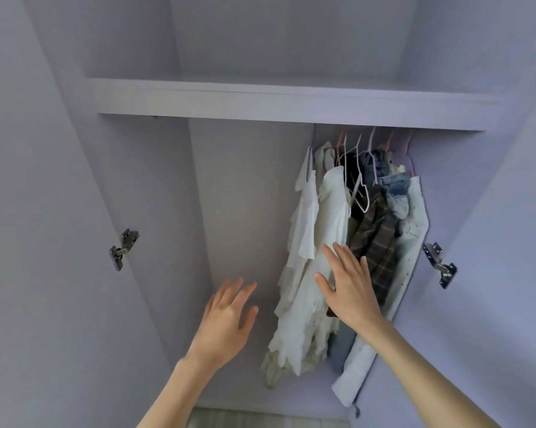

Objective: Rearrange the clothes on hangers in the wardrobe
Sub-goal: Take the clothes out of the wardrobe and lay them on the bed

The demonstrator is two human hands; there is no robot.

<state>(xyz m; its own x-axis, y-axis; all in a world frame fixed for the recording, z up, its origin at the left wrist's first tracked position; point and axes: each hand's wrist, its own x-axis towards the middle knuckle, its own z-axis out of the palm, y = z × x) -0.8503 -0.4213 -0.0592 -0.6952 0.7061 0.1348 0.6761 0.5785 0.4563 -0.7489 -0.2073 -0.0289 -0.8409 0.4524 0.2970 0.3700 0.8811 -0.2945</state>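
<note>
Inside the pale lilac wardrobe (242,186), a bunch of clothes on thin wire hangers (361,168) hangs under the right end of the flat lilac shelf board (291,103). From the left of this bunch there are white and cream soft garments (307,242), then a brown checked shirt (376,242), and a white dotted long garment (410,242) nearest the right wall; some blue denim (393,183) shows near the hangers. The right hand (348,285) has its fingers straight and spread, lying over the white garments and the checked shirt. The left hand (226,319) is also spread and holds nothing, left of the clothes, apart from them. Metal hinges (123,248) sit on both sides below the shelf.
</note>
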